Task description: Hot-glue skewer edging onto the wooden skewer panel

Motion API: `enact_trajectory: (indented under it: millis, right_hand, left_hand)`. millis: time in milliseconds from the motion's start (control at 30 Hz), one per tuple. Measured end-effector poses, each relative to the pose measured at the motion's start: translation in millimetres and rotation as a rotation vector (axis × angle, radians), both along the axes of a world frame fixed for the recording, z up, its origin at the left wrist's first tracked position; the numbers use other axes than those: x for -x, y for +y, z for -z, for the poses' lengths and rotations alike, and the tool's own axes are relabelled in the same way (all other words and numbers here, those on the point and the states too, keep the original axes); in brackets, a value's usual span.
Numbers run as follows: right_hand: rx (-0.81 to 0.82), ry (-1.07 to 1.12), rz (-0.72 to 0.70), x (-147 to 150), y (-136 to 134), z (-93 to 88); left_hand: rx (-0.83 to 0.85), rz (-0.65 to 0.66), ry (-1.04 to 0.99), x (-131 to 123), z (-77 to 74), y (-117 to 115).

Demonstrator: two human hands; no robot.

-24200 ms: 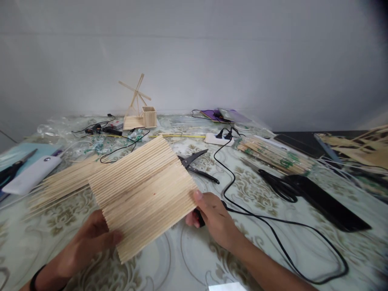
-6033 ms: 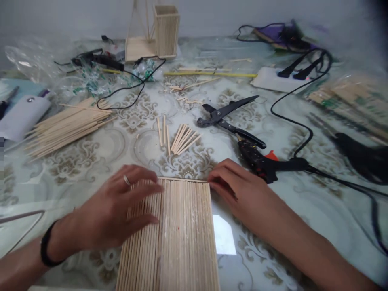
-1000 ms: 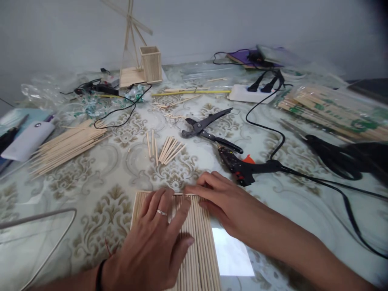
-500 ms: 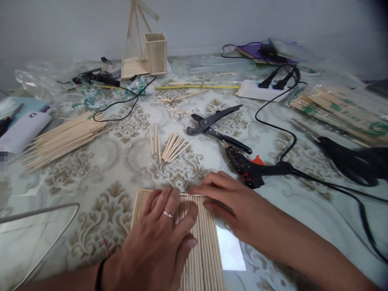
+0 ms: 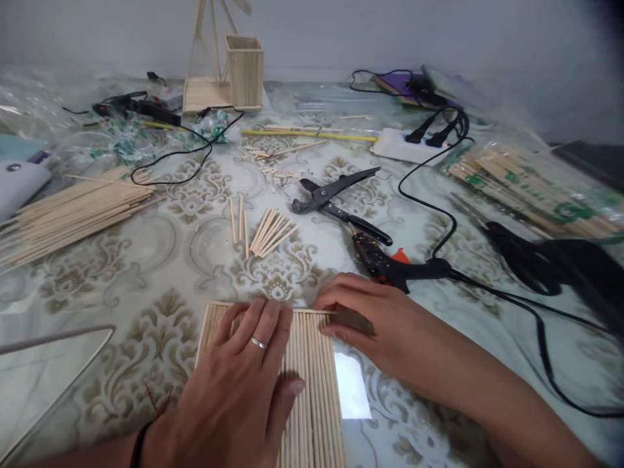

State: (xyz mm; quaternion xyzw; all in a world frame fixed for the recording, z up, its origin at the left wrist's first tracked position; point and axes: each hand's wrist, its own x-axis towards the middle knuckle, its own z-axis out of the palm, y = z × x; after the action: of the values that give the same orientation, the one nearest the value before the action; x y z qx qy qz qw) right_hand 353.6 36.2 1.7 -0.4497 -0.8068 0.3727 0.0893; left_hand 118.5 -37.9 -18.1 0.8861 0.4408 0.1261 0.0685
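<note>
A panel of wooden sticks [image 5: 312, 390] laid side by side rests on the patterned table cover at the bottom middle. My left hand [image 5: 238, 370], with a ring on one finger, lies flat over its left part, fingertips at the far edge. Along that far edge runs a thin wooden stick [image 5: 312, 311]. My right hand [image 5: 363, 315] pinches this stick near the panel's far right corner, thumb on the near side and fingers behind. Part of the edge is hidden under my left fingers.
Beyond the panel lie short cut sticks [image 5: 273, 233], pliers-like cutters [image 5: 336, 195] and a black glue gun [image 5: 385, 260] with its cord. Scissors [image 5: 521, 253] and bagged sticks [image 5: 541, 188] are at right, long sticks [image 5: 82, 214] at left. A stick-built box [image 5: 245, 75] and power strip [image 5: 409, 146] stand behind.
My left index finger has moved in beside the other fingers. My right fingers have closed into a pinch at the far edge. The view has shifted slightly, moving most things left.
</note>
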Motion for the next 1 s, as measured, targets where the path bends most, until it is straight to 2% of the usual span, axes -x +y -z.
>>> enact_trajectory:
  millis: [267,500,667,867,933,1000]
  right_hand:
    - [0.034,0.014,0.018,0.1,-2.0,-4.0]
    - [0.037,0.013,0.018,3.0,-2.0,-4.4]
    - [-0.007,-0.008,-0.014,-11.3,3.6,-7.5]
    - [-0.406,-0.215,0.307,-54.2,20.8,-11.4]
    - [-0.432,-0.267,0.324,-66.0,22.5,-10.7]
    - [-0.377,-0.316,0.315,-75.3,22.5,-10.0]
  left_hand:
    - [-0.057,-0.01,0.005,-1.8,-2.1,-0.6]
    - [-0.027,-0.004,-0.042,-2.9,0.6,1.5]
    - [-0.015,0.007,-0.05,-2.5,1.2,2.5]
    - [-0.022,0.001,-0.027,-1.4,2.1,1.2]
    - [-0.009,-0.002,-0.029,-1.5,1.5,1.0]
    - [0.016,0.003,-0.035,-1.6,0.4,0.9]
